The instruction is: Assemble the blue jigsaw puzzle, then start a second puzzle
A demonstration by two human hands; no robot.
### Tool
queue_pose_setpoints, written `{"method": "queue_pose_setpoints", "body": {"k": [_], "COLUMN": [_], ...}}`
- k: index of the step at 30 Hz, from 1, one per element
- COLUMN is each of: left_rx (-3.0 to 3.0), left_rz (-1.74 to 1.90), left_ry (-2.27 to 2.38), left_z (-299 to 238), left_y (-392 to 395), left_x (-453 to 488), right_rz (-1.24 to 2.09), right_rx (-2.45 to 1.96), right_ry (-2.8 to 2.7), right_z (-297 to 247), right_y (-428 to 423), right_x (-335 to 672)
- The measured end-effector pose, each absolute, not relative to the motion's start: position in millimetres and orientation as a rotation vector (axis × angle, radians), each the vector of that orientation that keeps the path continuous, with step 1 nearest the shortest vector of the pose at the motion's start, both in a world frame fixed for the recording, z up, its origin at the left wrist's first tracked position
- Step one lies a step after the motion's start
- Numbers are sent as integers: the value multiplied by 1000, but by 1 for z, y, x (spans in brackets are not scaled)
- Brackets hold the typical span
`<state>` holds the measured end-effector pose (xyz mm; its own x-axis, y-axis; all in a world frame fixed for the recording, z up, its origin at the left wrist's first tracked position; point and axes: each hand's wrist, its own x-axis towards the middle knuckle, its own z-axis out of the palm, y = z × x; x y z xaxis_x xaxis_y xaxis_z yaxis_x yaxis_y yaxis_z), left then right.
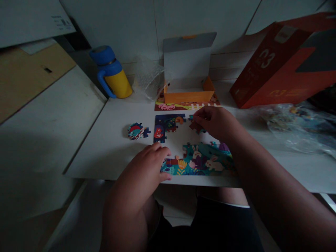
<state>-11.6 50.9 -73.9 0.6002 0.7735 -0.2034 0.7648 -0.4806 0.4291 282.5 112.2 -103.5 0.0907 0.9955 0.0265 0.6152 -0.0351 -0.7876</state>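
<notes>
A partly assembled jigsaw puzzle lies on the white table. Its lower strip (202, 164) shows white rabbits and flowers, and a separate dark blue corner section (159, 130) lies above it. My left hand (154, 159) rests at the strip's left end, thumb and fingers apart around that edge. Above the strip's right half, my right hand (206, 117) has its fingertips pinched on a puzzle piece (196, 126), brown with some blue; the hand partly covers it. Left of the corner section sits a pile of loose puzzle pieces (135, 131).
Behind the puzzle stands an open orange box (189, 97) on a colourful picture sheet (168, 106). A blue and yellow flask (118, 80) and clear plastic wrap (148, 77) are at the back left. To the right are a large red box (283, 70) and a plastic bag (294, 126).
</notes>
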Motion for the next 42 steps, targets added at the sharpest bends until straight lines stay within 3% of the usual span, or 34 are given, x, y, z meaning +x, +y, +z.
{"method": "queue_pose_setpoints", "body": {"k": [15, 26, 36, 42], "left_rx": [2315, 2323, 2306, 2285], "left_rz": [47, 133, 129, 360], "left_ry": [1115, 1066, 1408, 1657], "left_z": [-71, -72, -69, -61], "left_y": [50, 47, 60, 68], "left_x": [-4, 4, -39, -58], "right_rz": [808, 522, 476, 548], "right_rx": [-1689, -1528, -1553, -1599], "right_ry": [-1614, -1099, -1264, -1275], "right_z": [-97, -64, -89, -86], "right_y": [110, 101, 109, 107], "right_x": [281, 295, 292, 280]}}
